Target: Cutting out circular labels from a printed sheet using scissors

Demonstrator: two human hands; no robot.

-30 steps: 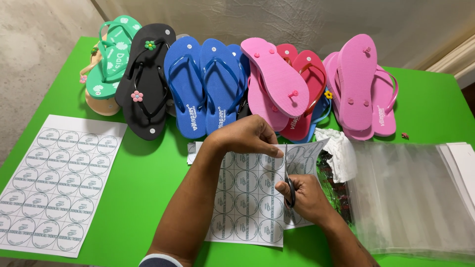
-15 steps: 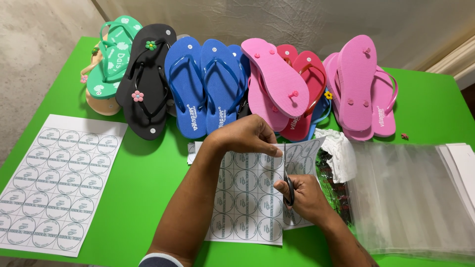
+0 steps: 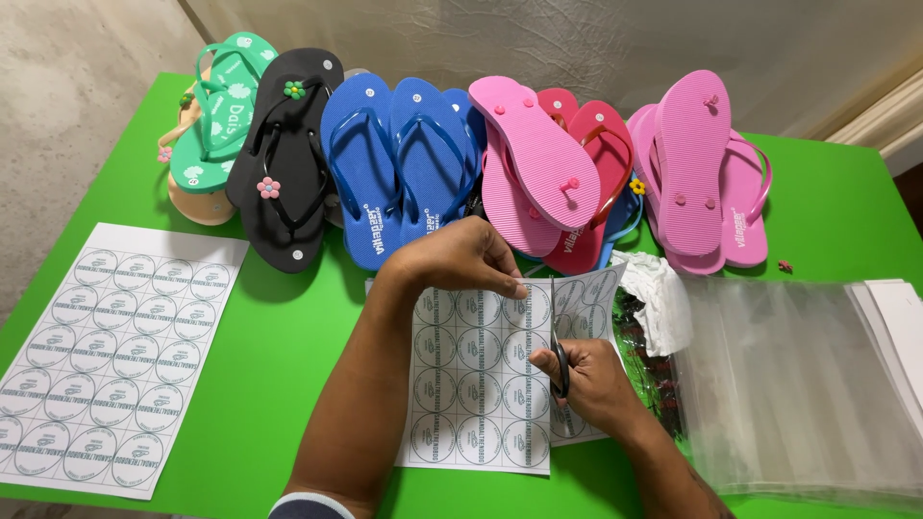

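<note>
Scissors [image 3: 558,336] stand upright in the right hand [image 3: 586,380], fingers closed through the handles, blades in the label sheet [image 3: 481,384] lying on the green table [image 3: 288,317]. Left hand [image 3: 461,259] pinches the sheet's top edge beside the cut. Flip-flops [image 3: 404,163] line the far edge; another sheet [image 3: 111,356] lies left.
</note>
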